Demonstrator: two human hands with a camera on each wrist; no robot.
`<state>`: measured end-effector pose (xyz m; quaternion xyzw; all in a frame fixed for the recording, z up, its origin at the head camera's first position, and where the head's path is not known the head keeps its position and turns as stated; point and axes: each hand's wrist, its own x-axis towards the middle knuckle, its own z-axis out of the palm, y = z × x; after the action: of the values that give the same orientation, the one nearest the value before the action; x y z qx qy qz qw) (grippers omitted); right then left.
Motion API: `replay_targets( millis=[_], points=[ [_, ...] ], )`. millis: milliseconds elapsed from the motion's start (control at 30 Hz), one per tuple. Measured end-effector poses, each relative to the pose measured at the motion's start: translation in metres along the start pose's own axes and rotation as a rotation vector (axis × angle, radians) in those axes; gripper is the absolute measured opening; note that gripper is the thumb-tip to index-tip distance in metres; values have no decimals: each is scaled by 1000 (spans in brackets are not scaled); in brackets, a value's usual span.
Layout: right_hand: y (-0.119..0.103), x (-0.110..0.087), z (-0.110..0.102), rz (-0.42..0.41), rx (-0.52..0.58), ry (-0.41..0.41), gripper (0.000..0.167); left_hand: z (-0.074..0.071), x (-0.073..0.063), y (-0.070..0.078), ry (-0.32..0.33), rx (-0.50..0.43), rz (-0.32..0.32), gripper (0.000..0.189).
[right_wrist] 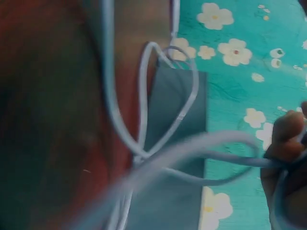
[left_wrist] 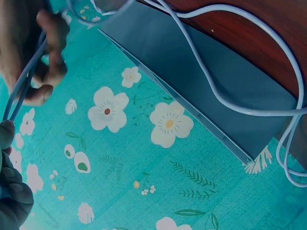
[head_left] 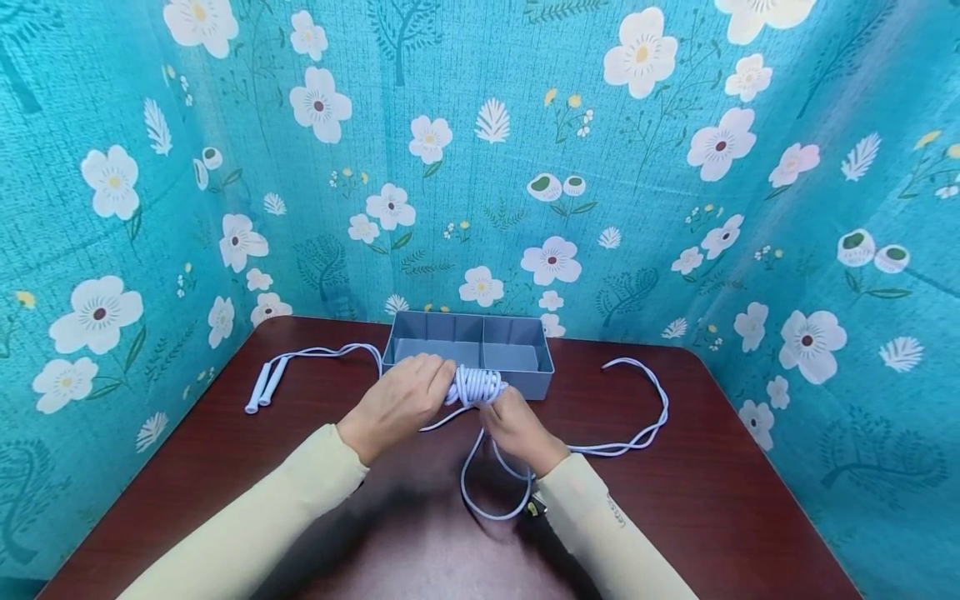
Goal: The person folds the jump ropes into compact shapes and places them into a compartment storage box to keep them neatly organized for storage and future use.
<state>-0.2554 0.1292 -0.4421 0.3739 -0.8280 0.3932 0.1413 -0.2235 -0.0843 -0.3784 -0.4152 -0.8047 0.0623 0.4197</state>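
A pale lavender jump rope (head_left: pixel 477 386) is wound into a compact bundle in front of the box. My left hand (head_left: pixel 401 400) grips the bundle's left end, its fingers curled round it. At the bundle's right end, my right hand (head_left: pixel 517 425) pinches the cord; its fingertips are partly hidden. In the left wrist view, doubled cord (left_wrist: pixel 24 81) runs through the curled fingers at upper left. A loose loop hangs below the right hand. Two white rope handles (head_left: pixel 258 387) lie on the table at left, joined to the bundle by cord.
Behind the hands stands a grey divided box (head_left: pixel 525 383), with cord crossing in front of its side in the left wrist view. More doubled cord (head_left: pixel 663 408) curves across the dark red table (head_left: pixel 720 500) at right. A floral teal curtain (head_left: pixel 480 208) surrounds the table's back and sides.
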Motion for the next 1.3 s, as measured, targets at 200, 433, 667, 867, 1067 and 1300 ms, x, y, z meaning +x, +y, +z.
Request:
replay_targets(
  millis=[200, 433, 667, 867, 1067, 1300],
  points=[
    [1, -2, 15, 14, -82, -27, 32, 6, 0, -7, -40, 29, -55, 22],
    [-7, -1, 21, 125, -36, -144, 31, 13, -3, -12, -32, 41, -100, 41],
    [-17, -3, 23, 300, 102, -273, 35, 21, -1, -19, -57, 103, -168, 41],
    [-24, -4, 23, 268, 54, -344, 34, 28, 0, -24, -84, 141, -202, 42],
    [-34, -5, 23, 32, -128, -331, 34, 36, -1, -26, -88, 122, -233, 44],
    [-50, -8, 15, -106, -163, -271, 31, 45, -5, -28, -108, 100, -252, 42]
  ],
)
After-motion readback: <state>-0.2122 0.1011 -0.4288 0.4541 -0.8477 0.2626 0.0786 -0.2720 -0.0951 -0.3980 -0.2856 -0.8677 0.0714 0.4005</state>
